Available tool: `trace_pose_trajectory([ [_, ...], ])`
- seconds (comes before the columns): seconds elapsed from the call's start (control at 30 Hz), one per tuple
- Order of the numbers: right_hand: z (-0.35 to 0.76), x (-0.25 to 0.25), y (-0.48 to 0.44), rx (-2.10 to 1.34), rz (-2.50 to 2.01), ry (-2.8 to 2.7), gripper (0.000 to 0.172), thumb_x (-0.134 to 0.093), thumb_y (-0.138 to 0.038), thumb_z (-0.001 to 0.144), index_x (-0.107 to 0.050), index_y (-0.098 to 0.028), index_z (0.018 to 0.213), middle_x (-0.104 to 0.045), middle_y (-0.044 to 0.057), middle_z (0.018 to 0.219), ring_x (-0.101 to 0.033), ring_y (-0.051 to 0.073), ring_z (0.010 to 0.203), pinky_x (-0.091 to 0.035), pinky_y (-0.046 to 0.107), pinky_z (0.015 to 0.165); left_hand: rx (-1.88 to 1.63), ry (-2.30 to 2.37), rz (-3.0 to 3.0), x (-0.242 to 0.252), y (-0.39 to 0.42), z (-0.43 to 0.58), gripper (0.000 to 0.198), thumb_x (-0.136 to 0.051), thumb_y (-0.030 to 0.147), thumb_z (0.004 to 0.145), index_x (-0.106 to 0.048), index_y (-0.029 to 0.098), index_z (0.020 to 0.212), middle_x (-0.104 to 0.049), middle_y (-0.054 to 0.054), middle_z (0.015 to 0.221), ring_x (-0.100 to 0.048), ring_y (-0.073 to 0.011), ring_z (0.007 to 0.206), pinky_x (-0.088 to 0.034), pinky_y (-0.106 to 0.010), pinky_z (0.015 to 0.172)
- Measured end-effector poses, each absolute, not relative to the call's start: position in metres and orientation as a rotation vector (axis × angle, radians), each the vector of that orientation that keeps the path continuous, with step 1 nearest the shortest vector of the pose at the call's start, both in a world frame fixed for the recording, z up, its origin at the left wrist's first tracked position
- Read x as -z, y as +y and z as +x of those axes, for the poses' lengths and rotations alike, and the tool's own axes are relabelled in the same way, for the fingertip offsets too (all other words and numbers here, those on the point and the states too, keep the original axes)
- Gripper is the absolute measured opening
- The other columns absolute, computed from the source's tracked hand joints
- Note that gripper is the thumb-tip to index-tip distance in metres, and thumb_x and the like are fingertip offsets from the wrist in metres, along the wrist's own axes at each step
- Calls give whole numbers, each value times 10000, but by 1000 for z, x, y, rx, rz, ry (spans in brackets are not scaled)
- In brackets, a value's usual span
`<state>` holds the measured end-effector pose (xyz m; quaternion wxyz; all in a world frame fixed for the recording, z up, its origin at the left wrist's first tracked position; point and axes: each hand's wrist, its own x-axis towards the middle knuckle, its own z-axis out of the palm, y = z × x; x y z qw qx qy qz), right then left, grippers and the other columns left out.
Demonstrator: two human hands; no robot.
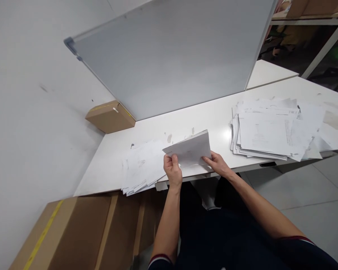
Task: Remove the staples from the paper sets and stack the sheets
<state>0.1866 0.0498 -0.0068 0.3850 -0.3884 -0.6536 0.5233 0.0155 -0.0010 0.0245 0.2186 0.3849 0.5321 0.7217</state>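
Between my two hands is a small stack of white paper sheets (190, 148), tilted up above the front of the table. My left hand (173, 168) is closed on its lower left corner, thumb on the near face. At the lower right edge, my right hand (216, 163) pinches the sheets with thumb in front and fingers behind. Close by on the left lies a loose pile of papers (143, 165), partly over the table's front edge. A larger, messy paper pile (267, 131) rests farther to the right.
A whiteboard (171, 56) stands along the back of the white table (101, 165). One small cardboard box (112, 118) sits at the back left corner. Large cardboard boxes (87, 228) stand below the table's left end. Grey floor tiles (315, 187) show at right.
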Motion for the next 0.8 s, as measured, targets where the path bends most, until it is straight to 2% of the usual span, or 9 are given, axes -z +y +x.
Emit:
trace_pose_trajectory([
  [0.1,196,-9,57,-1184,-1013,-1787,282,-465,-367,814,-612,-224,1007,-659,31,946,-592,231,892,-448,331,769,-2022,1455,1142,-35,-4,9,244,-559,348,784,-493,190,959,-566,-22,843,-560,-118,820,-440,-262,783],
  [0.2,211,-47,62,-889,-958,-2086,255,-407,-296,850,-613,-227,983,-654,38,912,-584,198,821,-429,296,721,-1995,1492,1327,-49,-10,-5,486,-628,324,732,-399,235,1152,-560,-40,956,-559,-136,893,-436,-303,837],
  [0.27,220,-78,62,-591,-971,-2354,237,-401,-213,845,-612,-205,953,-652,60,882,-564,201,818,-396,299,711,-1877,1598,1506,-54,-13,-15,563,-647,313,712,-381,242,1203,-547,-64,1036,-540,-163,968,-413,-349,890],
  [0.4,225,-123,55,-52,-1144,-2679,249,-380,-47,796,-592,-179,800,-616,74,685,-526,213,723,-315,314,638,-1459,1753,1843,-46,-17,-25,426,-637,296,710,-525,220,1114,-532,-97,1135,-467,-231,1114,-351,-410,970],
  [0.53,213,-128,51,131,-1229,-2807,240,-400,11,749,-560,-168,749,-598,84,658,-501,204,678,-265,316,603,-1323,1659,1778,-18,-13,-18,384,-590,317,743,-551,221,1113,-538,-89,1180,-471,-224,1135,-358,-398,972],
  [0.67,202,-112,55,123,-1286,-2886,241,-419,35,716,-554,-158,767,-606,101,705,-505,207,689,-253,311,577,-1215,1513,1560,3,-7,-7,267,-536,359,782,-636,189,960,-627,-78,1029,-565,-196,985,-423,-351,883],
  [0.8,202,-106,59,119,-1292,-2934,258,-404,37,711,-546,-156,805,-599,93,703,-501,198,661,-244,299,549,-1223,1508,1345,6,-5,-4,285,-600,391,730,-657,179,912,-648,-49,861,-583,-171,790,-463,-302,725],
])
